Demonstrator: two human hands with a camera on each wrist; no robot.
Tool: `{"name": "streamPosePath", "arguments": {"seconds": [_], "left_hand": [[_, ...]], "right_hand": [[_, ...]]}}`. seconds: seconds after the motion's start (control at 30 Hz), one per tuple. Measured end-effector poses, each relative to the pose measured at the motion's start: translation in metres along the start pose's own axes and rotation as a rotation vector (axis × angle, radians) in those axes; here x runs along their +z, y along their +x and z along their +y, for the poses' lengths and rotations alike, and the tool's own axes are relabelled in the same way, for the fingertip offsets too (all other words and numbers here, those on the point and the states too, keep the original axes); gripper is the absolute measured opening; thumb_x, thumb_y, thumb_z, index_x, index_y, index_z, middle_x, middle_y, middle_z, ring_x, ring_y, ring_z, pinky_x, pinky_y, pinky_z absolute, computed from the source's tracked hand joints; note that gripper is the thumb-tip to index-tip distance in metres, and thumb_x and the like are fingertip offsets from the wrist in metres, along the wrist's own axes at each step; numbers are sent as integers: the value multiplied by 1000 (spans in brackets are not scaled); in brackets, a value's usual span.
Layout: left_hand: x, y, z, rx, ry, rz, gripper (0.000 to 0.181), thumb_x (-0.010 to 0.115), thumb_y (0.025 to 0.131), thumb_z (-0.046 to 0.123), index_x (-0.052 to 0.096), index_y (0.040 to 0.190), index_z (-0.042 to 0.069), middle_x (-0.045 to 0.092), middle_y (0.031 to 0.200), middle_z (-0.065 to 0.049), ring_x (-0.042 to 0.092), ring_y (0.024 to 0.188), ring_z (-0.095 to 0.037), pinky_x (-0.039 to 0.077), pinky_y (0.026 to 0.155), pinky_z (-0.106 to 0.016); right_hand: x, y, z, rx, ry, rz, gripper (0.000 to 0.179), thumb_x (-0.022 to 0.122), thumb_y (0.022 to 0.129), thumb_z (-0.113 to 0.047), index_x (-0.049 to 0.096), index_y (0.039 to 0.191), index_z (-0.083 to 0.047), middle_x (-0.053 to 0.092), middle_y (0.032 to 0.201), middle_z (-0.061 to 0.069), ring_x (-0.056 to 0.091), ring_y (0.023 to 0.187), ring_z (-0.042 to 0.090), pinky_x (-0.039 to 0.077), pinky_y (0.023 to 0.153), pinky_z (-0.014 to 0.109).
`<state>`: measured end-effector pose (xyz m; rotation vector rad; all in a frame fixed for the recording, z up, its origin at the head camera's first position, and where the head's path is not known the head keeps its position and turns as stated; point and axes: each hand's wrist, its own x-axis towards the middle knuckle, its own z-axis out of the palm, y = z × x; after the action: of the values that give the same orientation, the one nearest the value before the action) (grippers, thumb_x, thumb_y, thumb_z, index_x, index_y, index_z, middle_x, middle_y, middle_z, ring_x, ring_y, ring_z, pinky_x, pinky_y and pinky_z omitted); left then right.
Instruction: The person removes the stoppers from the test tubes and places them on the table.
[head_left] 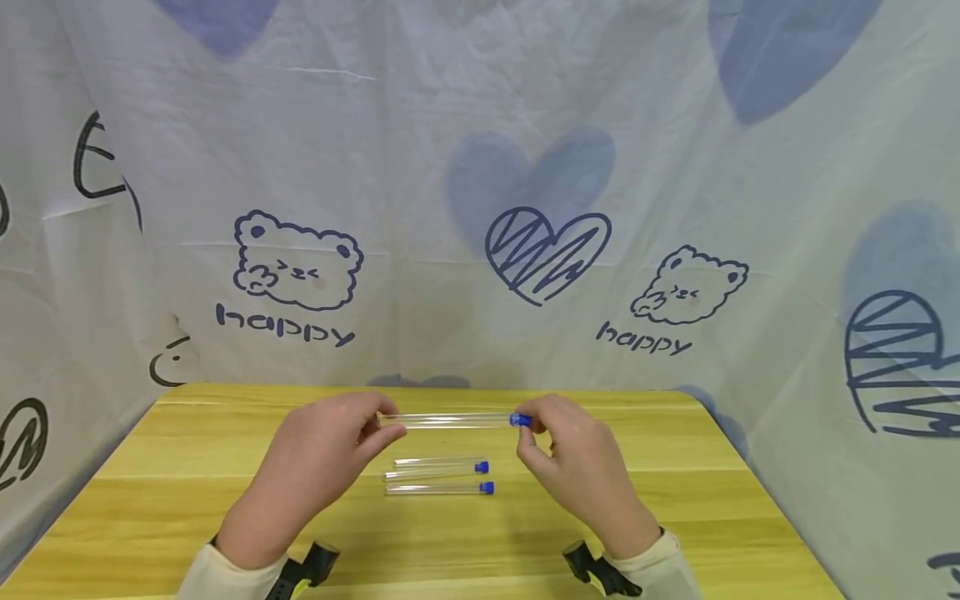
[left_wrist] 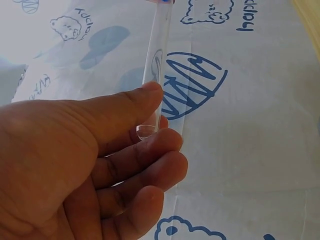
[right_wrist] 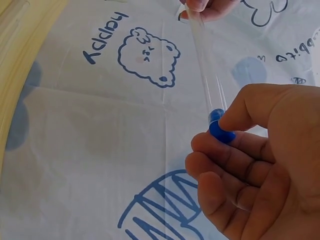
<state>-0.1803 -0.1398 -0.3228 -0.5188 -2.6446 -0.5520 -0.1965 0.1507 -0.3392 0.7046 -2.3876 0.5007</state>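
Observation:
A clear test tube (head_left: 450,421) is held level above the table, stretched between both hands. Its rounded end is pinched between the thumb and fingers of my left hand (head_left: 326,446), and that end shows between the fingertips in the left wrist view. At the other end, my right hand (head_left: 581,458) pinches the blue cap (right_wrist: 221,129) with thumb and forefinger. The cap sits on the tube's mouth. Below the held tube, more clear test tubes (head_left: 431,490) lie side by side on the table, with two blue caps (head_left: 487,487) showing, both toward the right.
The yellow wood-grain table (head_left: 630,433) ends at a pale cloth backdrop (head_left: 420,333) printed with hearts, bears and lettering. The cloth also hangs along both sides. A black wrist strap with a camera (head_left: 318,562) is worn on each wrist.

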Motion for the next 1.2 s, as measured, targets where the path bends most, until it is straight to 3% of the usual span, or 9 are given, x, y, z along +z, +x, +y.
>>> {"name": "streamPosePath", "arguments": {"seconds": [0.27,0.5,0.8,1.2], "left_hand": [[0,0,0,2,8,3,14,76,95,34,74,94,20,52,63,17,44,54,-2,39,52,-24],[-3,1,-1,-51,-10,-14,14,76,95,34,72,94,20,57,67,16,48,57,-4,42,54,-27],[-2,1,1,-72,-17,-23,15,76,95,34,71,90,21,54,64,15,47,55,-6,41,53,-27],[1,1,2,-44,-2,-13,15,76,95,34,71,90,21,50,62,14,43,54,-6,38,51,-26]], "right_hand": [[0,1,-2,62,23,-55,12,74,92,-10,72,102,-15,64,88,-11,55,74,3,50,62,18],[0,2,-4,80,65,-89,10,78,93,-12,73,102,-13,67,86,-10,56,70,2,50,61,18],[0,1,-4,86,55,-80,9,78,94,-19,74,102,-16,67,85,-13,52,68,0,47,58,18],[1,0,-4,102,24,-31,7,78,95,-19,73,100,-15,66,83,-12,53,67,1,46,57,19]]}}
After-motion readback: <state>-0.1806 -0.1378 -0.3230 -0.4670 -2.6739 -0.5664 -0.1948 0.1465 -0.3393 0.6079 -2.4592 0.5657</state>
